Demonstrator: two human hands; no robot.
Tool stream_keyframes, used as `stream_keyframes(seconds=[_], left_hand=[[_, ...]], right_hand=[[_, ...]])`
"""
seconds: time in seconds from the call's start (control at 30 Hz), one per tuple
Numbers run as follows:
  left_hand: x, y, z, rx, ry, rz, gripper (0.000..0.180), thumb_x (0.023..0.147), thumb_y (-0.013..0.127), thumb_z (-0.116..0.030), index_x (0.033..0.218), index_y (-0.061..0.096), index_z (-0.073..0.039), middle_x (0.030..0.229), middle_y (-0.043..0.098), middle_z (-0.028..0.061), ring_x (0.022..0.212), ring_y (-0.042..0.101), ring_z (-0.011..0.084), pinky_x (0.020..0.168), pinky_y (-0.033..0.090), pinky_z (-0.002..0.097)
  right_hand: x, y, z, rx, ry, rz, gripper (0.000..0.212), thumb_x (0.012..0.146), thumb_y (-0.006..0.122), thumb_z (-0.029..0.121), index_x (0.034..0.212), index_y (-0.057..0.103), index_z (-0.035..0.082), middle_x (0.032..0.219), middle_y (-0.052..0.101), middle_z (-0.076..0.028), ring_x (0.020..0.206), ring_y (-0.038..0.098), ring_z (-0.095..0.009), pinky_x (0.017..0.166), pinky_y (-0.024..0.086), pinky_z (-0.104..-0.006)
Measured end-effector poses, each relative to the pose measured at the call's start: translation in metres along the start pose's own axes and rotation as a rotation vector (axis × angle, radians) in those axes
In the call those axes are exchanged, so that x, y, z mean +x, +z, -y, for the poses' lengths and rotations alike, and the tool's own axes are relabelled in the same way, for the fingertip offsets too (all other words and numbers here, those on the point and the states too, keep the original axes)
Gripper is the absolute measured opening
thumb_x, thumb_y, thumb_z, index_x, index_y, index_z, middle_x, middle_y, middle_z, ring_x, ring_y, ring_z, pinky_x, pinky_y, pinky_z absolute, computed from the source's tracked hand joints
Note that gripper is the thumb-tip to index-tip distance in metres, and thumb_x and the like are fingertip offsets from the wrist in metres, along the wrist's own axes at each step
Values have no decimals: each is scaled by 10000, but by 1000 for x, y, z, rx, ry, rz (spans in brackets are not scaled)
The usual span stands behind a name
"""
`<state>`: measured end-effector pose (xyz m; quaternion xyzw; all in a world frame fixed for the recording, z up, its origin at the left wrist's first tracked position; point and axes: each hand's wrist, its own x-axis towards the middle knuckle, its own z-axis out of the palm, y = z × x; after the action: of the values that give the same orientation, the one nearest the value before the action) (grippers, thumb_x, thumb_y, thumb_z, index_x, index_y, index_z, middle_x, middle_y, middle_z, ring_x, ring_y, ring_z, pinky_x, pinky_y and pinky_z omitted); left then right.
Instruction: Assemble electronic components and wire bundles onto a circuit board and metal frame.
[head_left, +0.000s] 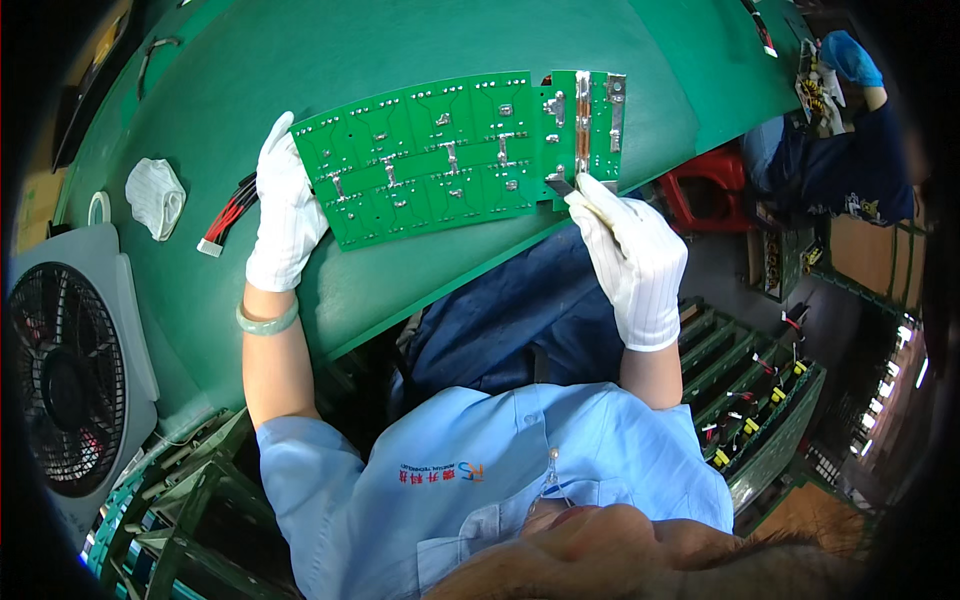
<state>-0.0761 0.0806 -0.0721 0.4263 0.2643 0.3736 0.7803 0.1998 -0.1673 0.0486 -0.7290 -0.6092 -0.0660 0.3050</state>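
A long green circuit board (420, 165) with solder joints is held tilted over the green table. At its right end, a narrower section carries a shiny solder-and-copper strip (583, 120) and metal tabs. My left hand (285, 215), in a white glove, grips the board's left edge. My right hand (635, 260), also gloved, is at the lower right corner, its fingers pinched together on a small dark flat piece (559, 184) lying against the board. Whether that piece is a tool tip or a part, I cannot tell.
Left of the board lie red and black wires with a white connector (210, 247) and a crumpled white glove (156, 198). A fan (70, 380) stands at far left. A red stool (705, 200) and a co-worker's blue-covered hand (852, 58) are at right, above racks (750, 400).
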Motion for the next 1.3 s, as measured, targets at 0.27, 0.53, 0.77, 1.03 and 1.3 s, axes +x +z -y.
stream_keyframes(seconds=[0.27,0.53,0.77,1.03,1.3], left_hand=[[-1,14,-2,-17,19,-25,587,970,571,0,1463,254,-15,1195,637,123,1018,655,197,1045,504,415],[0,18,-1,85,88,22,367,1000,522,-22,1347,409,14,1079,679,94,922,656,158,1061,483,384],[-1,19,-25,1389,538,192,237,1009,488,-35,1238,511,20,1005,690,71,873,645,133,1137,398,360],[-1,23,-23,1377,629,142,206,996,477,-23,1181,557,19,973,690,61,839,628,122,1134,397,360],[-3,28,-23,1424,650,134,220,977,503,-11,1190,546,25,998,688,63,848,631,125,1142,383,354]], right_hand=[[-5,7,1,-14,-44,-16,336,803,818,88,1126,732,61,841,718,-77,707,670,-224,633,533,-317],[-5,9,0,-8,-65,-25,333,797,822,89,1117,737,62,834,713,-76,703,669,-219,621,531,-318],[-5,8,0,11,-31,-18,350,789,830,90,1127,741,66,789,699,-68,660,650,-205,594,515,-304],[-3,11,0,-4,-51,-20,347,798,822,91,1134,740,65,821,709,-68,677,653,-209,606,518,-311],[-3,10,-1,10,-48,-11,341,800,812,83,1132,740,72,849,722,-68,694,664,-214,627,527,-311]])
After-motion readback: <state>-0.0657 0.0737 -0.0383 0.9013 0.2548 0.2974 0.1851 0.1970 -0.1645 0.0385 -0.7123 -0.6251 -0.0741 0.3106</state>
